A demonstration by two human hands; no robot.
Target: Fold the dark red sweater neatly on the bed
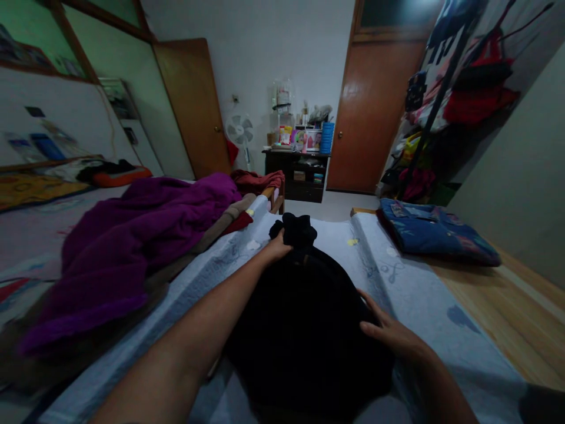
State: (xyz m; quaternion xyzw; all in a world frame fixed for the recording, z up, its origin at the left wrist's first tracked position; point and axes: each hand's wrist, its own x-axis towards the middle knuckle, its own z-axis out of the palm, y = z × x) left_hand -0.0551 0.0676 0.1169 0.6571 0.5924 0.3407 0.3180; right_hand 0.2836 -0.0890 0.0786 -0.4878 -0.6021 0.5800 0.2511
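A black garment (309,330) fills the middle of the head view, spread over a pale patterned sheet (415,306). Its kind is hard to make out in the dark cloth. At its far end is a bunched black part (299,229), and a small lighter mark shows just below that. My left hand (279,246) grips the cloth at this bunched end, its fingers partly hidden by the folds. On the garment's right edge, my right hand (383,327) pinches the cloth, thumb on top and fingers along the side.
A purple blanket (154,229) lies to the left. Folded blue denim (435,232) rests at the right on a wooden surface (498,294). Beyond the bed are a dark cabinet (293,174), a fan (241,131) and a closed door (371,112). Bags and clothes hang at right.
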